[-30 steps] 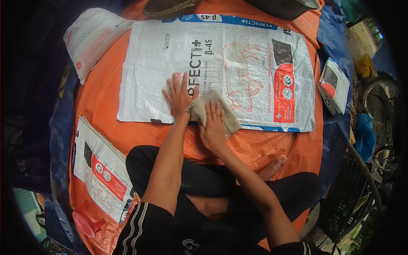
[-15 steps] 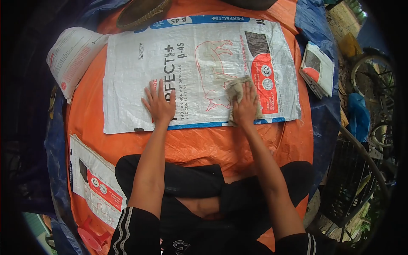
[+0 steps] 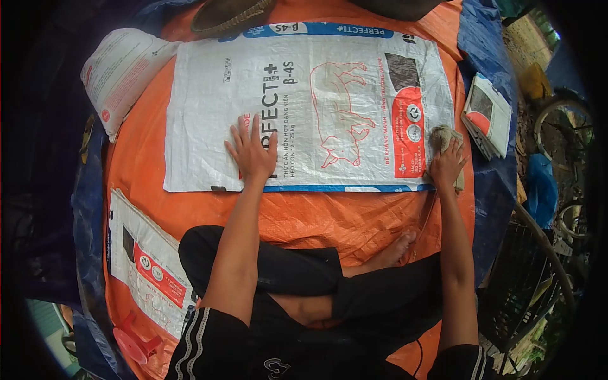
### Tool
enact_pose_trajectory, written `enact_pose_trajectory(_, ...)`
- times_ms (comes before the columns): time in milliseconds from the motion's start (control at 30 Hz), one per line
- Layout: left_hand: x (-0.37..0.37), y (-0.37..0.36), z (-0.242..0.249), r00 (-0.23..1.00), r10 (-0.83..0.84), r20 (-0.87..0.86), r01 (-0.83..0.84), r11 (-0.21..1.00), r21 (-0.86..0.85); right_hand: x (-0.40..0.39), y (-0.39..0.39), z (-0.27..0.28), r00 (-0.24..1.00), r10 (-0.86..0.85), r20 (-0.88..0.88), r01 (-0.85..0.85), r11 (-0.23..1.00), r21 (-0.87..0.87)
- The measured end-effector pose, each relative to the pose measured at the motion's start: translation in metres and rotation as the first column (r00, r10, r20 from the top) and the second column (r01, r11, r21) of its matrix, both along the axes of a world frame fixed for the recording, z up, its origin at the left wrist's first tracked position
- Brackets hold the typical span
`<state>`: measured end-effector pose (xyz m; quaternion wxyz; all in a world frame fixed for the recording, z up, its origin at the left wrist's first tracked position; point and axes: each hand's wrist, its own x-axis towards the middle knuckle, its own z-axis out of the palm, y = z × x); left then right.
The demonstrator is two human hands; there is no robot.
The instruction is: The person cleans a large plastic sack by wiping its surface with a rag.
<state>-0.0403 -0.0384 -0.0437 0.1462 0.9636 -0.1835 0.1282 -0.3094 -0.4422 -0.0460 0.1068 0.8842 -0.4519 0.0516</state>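
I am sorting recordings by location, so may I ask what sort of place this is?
Probably an outdoor yard: a crinkled orange plastic tarpaulin is spread out as a work surface, and at the right side of the view lie bare brown ground and crumpled bright-blue plastic.

A white printed woven-plastic sack (image 3: 307,114) lies flat on the orange plastic tarpaulin (image 3: 304,215), before the person's black-trousered crossed legs (image 3: 291,272). The fingers (image 3: 256,130) of the left hand (image 3: 254,158) rest on its near left part; those of the right hand (image 3: 448,166) lie on the beige cloth (image 3: 441,135) at its right edge. Just beyond, on the blue plastic tarpaulin (image 3: 487,212), sits a folded white sack (image 3: 491,117). A bulging white sack (image 3: 123,76) occupies the far left. Near left (beside the knee) lie flat white printed sacks (image 3: 149,263), with a red plastic object (image 3: 133,342) behind them, closer to the person's side.
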Motion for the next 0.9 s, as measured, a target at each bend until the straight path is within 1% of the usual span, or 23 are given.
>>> enact_pose_trajectory(33,0.0,0.0,0.0,1.0,0.009,-0.001,-0.009,1.0,0.006,0.004,0.006,-0.003,0.999,0.011,0.046,-0.012,0.999,0.029)
enact_pose_trajectory(67,0.0,0.0,-0.001,1.0,0.006,0.006,-0.006,1.0,0.008,0.011,0.022,-0.003,0.987,0.064,0.148,-0.081,0.99,0.116)
enact_pose_trajectory(100,0.001,0.0,-0.001,1.0,0.002,0.012,-0.003,1.0,0.009,0.02,0.038,-0.012,0.986,0.109,0.122,-0.128,0.979,0.161)
enact_pose_trajectory(133,0.001,0.0,-0.002,1.0,0.002,0.011,-0.002,1.0,0.003,0.03,0.067,-0.015,0.96,0.142,0.24,-0.203,0.946,0.251)
enact_pose_trajectory(167,0.002,0.0,-0.002,1.0,0.006,0.012,-0.006,1.0,0.003,0.046,0.1,-0.007,0.95,0.109,0.291,-0.207,0.921,0.33)
enact_pose_trajectory(200,0.002,0.0,-0.003,1.0,0.005,0.018,-0.005,1.0,-0.011,0.056,0.133,-0.002,0.926,0.18,0.332,-0.293,0.896,0.333)
enact_pose_trajectory(233,0.002,0.0,-0.003,1.0,0.004,0.024,-0.004,1.0,-0.024,0.063,0.165,0.003,0.905,0.235,0.355,-0.372,0.842,0.391)
enact_pose_trajectory(267,0.001,0.0,-0.003,1.0,0.01,0.023,-0.01,1.0,-0.025,0.069,0.197,0.002,0.881,0.284,0.379,-0.436,0.8,0.413)
enact_pose_trajectory(300,0.001,0.0,-0.004,1.0,0.011,0.025,-0.01,1.0,-0.026,0.074,0.227,0.001,0.836,0.377,0.399,-0.524,0.765,0.374)
enact_pose_trajectory(367,0.002,0.0,-0.005,0.999,0.01,0.033,-0.009,1.0,-0.027,0.092,0.278,0.005,0.722,0.487,0.491,-0.682,0.62,0.387)
enact_pose_trajectory(400,0.004,0.0,-0.008,0.999,0.021,0.034,-0.02,1.0,-0.022,0.101,0.299,0.013,0.681,0.549,0.485,-0.729,0.574,0.373)
enact_pose_trajectory(433,0.006,0.0,-0.01,0.999,0.028,0.034,-0.028,1.0,-0.015,0.112,0.315,0.013,0.634,0.575,0.517,-0.772,0.518,0.37)
enact_pose_trajectory(467,0.007,0.001,-0.011,0.999,0.018,0.039,-0.017,1.0,-0.011,0.124,0.329,0.011,0.609,0.588,0.532,-0.791,0.505,0.346)
enact_pose_trajectory(500,0.008,0.001,-0.012,0.999,0.025,0.029,-0.024,1.0,-0.002,0.135,0.333,0.011,0.614,0.58,0.535,-0.786,0.513,0.345)
enact_pose_trajectory(533,0.008,0.001,-0.013,0.999,0.033,0.018,-0.033,0.999,0.007,0.146,0.331,0.012,0.607,0.573,0.551,-0.786,0.536,0.309)
enact_pose_trajectory(600,0.011,0.002,-0.015,1.0,0.026,0.016,-0.027,1.0,0.005,0.161,0.317,0.012,0.588,0.573,0.571,-0.79,0.559,0.253)
enact_pose_trajectory(633,0.011,0.002,-0.017,0.999,0.031,0.012,-0.031,1.0,0.003,0.163,0.307,0.01,0.592,0.57,0.569,-0.786,0.565,0.252)
enact_pose_trajectory(700,0.003,0.0,-0.006,1.0,0.014,0.021,-0.015,1.0,0.01,0.161,0.284,0.015,0.65,0.564,0.509,-0.742,0.617,0.263)
enact_pose_trajectory(733,0.002,0.0,-0.003,1.0,0.013,0.016,-0.013,1.0,0.012,0.161,0.271,0.011,0.679,0.527,0.511,-0.708,0.653,0.267)
enact_pose_trajectory(767,0.001,-0.001,-0.001,1.0,0.009,0.013,-0.01,1.0,0.015,0.159,0.256,0.008,0.684,0.522,0.509,-0.702,0.66,0.266)
enact_pose_trajectory(833,0.0,-0.001,-0.001,1.0,-0.008,-0.005,0.008,1.0,0.012,0.148,0.222,0.002,0.758,0.435,0.487,-0.6,0.758,0.257)
enact_pose_trajectory(900,0.002,0.0,-0.003,1.0,-0.002,0.005,0.002,1.0,0.016,0.131,0.181,-0.003,0.839,0.353,0.414,-0.467,0.858,0.214)
